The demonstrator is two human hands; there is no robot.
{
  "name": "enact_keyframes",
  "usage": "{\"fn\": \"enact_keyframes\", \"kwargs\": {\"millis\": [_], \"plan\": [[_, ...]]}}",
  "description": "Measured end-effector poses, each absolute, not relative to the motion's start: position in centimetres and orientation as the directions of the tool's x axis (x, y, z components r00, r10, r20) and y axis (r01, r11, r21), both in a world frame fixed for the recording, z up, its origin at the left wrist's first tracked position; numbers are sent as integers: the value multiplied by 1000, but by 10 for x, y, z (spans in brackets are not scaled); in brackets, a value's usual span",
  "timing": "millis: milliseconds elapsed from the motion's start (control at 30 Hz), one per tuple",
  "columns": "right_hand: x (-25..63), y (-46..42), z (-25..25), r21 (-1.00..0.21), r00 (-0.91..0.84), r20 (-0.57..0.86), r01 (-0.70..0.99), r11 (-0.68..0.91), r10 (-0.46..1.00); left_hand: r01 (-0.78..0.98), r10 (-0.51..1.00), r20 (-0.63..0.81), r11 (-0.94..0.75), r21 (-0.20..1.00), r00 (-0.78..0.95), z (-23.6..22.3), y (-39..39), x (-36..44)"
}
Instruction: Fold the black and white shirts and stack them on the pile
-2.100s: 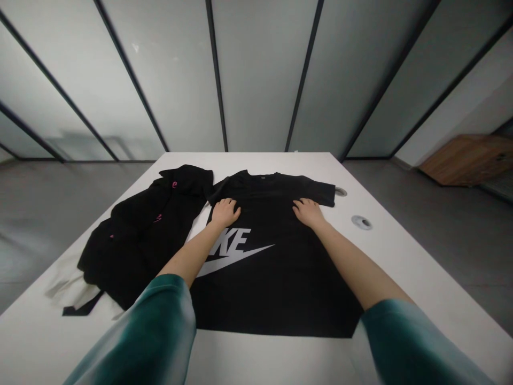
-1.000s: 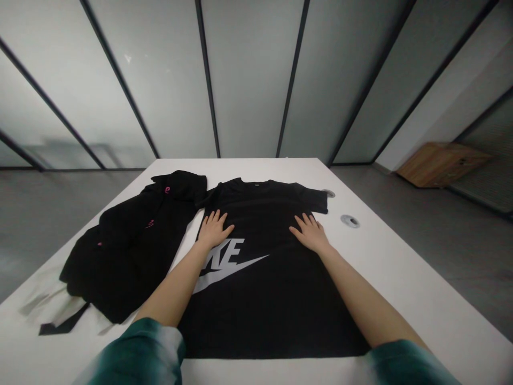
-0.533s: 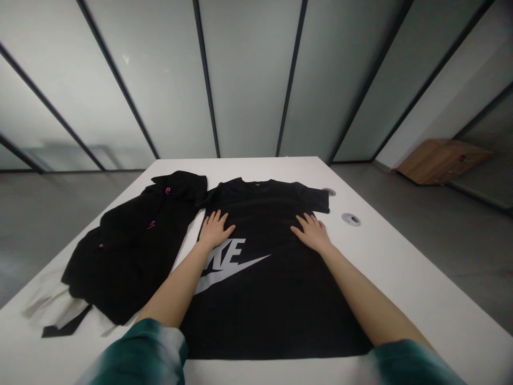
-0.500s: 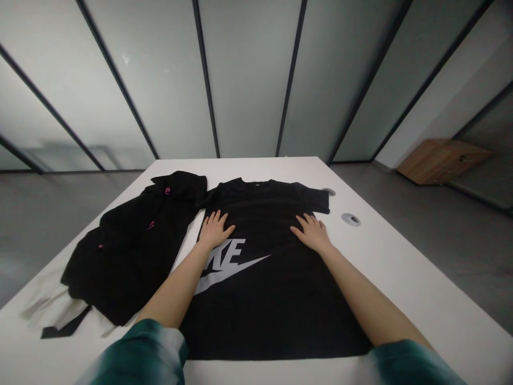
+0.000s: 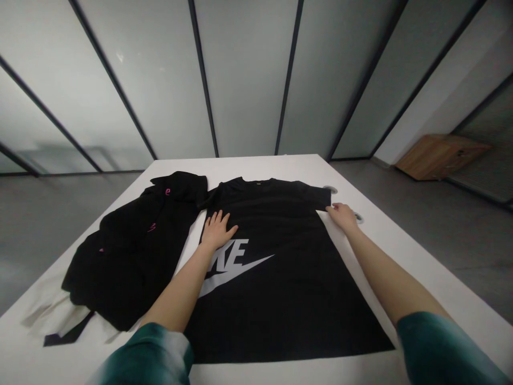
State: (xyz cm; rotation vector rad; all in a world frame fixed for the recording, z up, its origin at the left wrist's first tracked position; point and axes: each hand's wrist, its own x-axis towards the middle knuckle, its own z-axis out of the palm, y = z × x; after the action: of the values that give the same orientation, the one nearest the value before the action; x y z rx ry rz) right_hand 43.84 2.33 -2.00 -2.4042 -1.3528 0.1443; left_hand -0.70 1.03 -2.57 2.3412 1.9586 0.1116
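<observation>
The black T-shirt (image 5: 296,305) lies spread on the white worktop (image 5: 296,374), beside rumpled black clothing (image 5: 132,256). The left hand (image 5: 217,231) rests splayed on its chest; the right hand (image 5: 342,216) meets the sleeve (image 5: 318,199) corner, whether pinching it I cannot tell.

Black T-shirt (image 5: 292,305), front print (image 5: 236,252) in pale grey: "KE" readable, K partly hidden by left forearm (image 5: 182,289); Nike swoosh (image 5: 234,274) just below. Black garment (image 5: 132,272) beside it: pink "e" (image 5: 168,191) near top, pink "3"-like mark (image 5: 151,228) lower, third pink mark (image 5: 101,250) unreadable. T-shirt collar tag (image 5: 258,184) too small to read
</observation>
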Motion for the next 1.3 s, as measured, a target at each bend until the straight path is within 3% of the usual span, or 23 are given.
{"fn": "enact_keyframes", "kwargs": {"millis": [133, 300, 533, 667, 833, 933, 1067, 1167, 1300], "plan": [[452, 45, -16, -300, 603, 0, 761, -575, 798, 979, 985, 2, -172, 113, 173, -27, 11, -7], [440, 66, -21, -291, 686, 30, 702, -650, 727, 978, 985, -9, -172, 117, 174, -25, 9, -6], [434, 86, -29, -397, 737, 87, 643, -655, 670, 975, 985, -7, -170, 141, 173, -26, 9, -6], [442, 93, -26, -492, 626, 61, 696, -523, 777, 975, 985, 0, -172, 144, 173, -29, 10, -6], [450, 95, -17, -663, 613, 111, 633, -401, 782, 976, 985, 0, -171, 135, 173, -29, 10, -6], [440, 89, -5, -542, 534, 183, 756, -368, 826, 976, 985, -11, -170, 137, 173, -28, 10, -6], [402, 77, 15, -191, 293, 348, 952, -238, 891, 975, 985, -4, -171, 141, 174, -28, 10, -6], [365, 69, 24, 9, 80, 310, 996, -88, 947, 975, 985, 4, -169, 142, 170, -28, 10, -6], [323, 64, 19, 107, -104, 189, 991, 85, 977, 974, 985, -3, -173, 143, 175, -30, 10, -6]]}}
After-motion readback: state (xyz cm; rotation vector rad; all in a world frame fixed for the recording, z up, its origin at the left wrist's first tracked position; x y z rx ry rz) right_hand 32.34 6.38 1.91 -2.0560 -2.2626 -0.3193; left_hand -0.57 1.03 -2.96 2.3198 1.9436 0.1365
